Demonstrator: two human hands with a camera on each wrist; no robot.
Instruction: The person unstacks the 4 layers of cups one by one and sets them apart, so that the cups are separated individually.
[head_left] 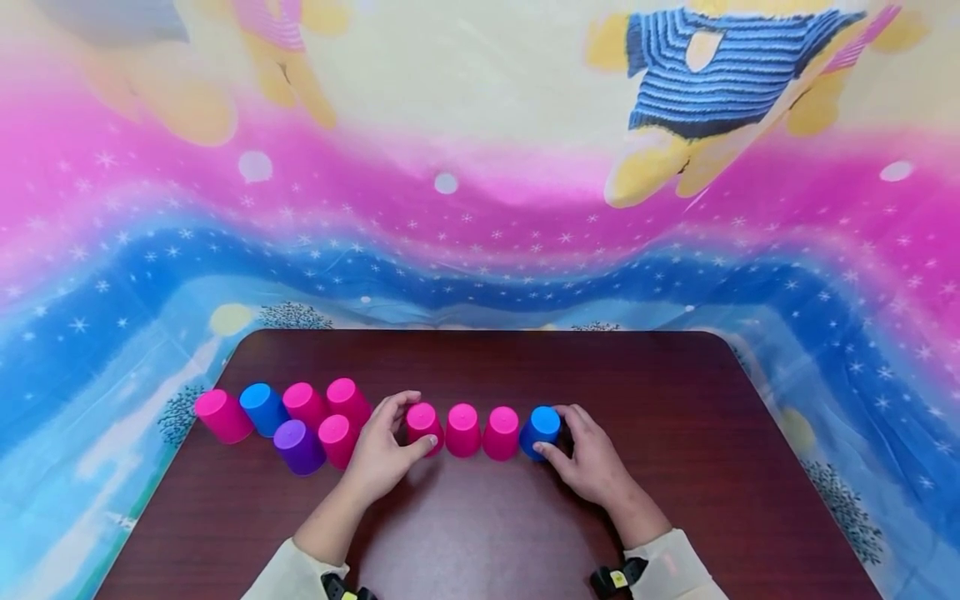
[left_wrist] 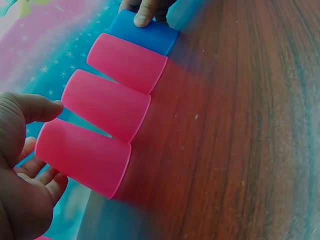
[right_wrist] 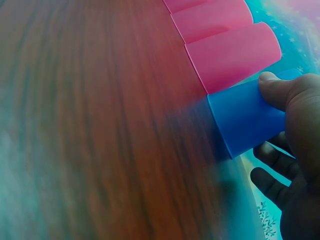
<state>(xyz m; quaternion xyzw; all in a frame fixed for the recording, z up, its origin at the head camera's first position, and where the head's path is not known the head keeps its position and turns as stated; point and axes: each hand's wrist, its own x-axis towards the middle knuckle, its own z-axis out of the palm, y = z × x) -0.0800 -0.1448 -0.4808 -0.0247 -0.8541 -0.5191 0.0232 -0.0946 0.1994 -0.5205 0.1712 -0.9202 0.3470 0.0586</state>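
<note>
Three upside-down pink cups and one blue cup stand side by side in a row on the table. My left hand (head_left: 381,450) grips the leftmost pink cup (head_left: 422,421), thumb in front and index finger reaching behind. In the left wrist view its thumb (left_wrist: 45,109) lies along that cup's closed end. At the row's right end my right hand (head_left: 592,458) holds the blue cup (head_left: 542,429) between thumb and fingers. The middle pink cup (head_left: 462,431) and the right pink cup (head_left: 501,433) stand between the hands, close against their neighbours.
Left of my left hand several more upside-down cups are grouped, among them a purple cup (head_left: 300,450), another blue cup (head_left: 264,410) and a pink cup (head_left: 223,417). The dark wooden table (head_left: 480,533) has a patterned cloth (head_left: 480,225) hanging behind it.
</note>
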